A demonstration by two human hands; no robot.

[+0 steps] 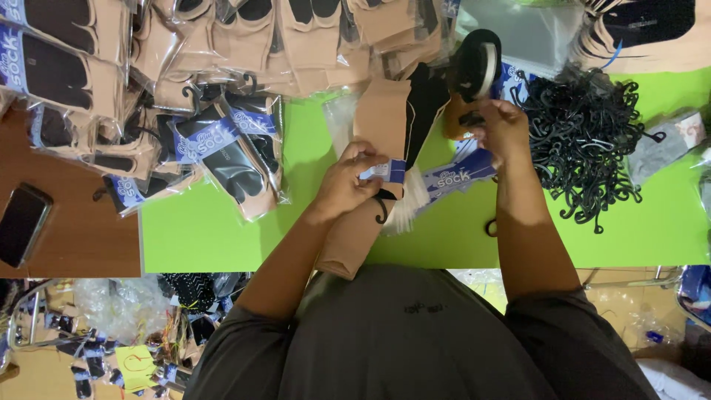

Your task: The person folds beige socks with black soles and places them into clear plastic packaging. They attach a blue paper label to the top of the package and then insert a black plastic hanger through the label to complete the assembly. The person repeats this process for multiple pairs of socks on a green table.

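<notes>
Sock pair [385, 118], carded, runs up-down between left hand [348, 185] and right hand [503, 126].

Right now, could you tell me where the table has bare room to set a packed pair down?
Bare green tabletop lies between the bagged tan-and-black socks and the left hand. Another patch sits below the heap of black plastic hooks. The far edge is crowded with stacked packets; a black phone occupies the brown wood.

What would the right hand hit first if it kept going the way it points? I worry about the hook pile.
Likely the tape roll, just beyond the right hand; the hook pile lies to the side. Depth is uncertain.
</notes>
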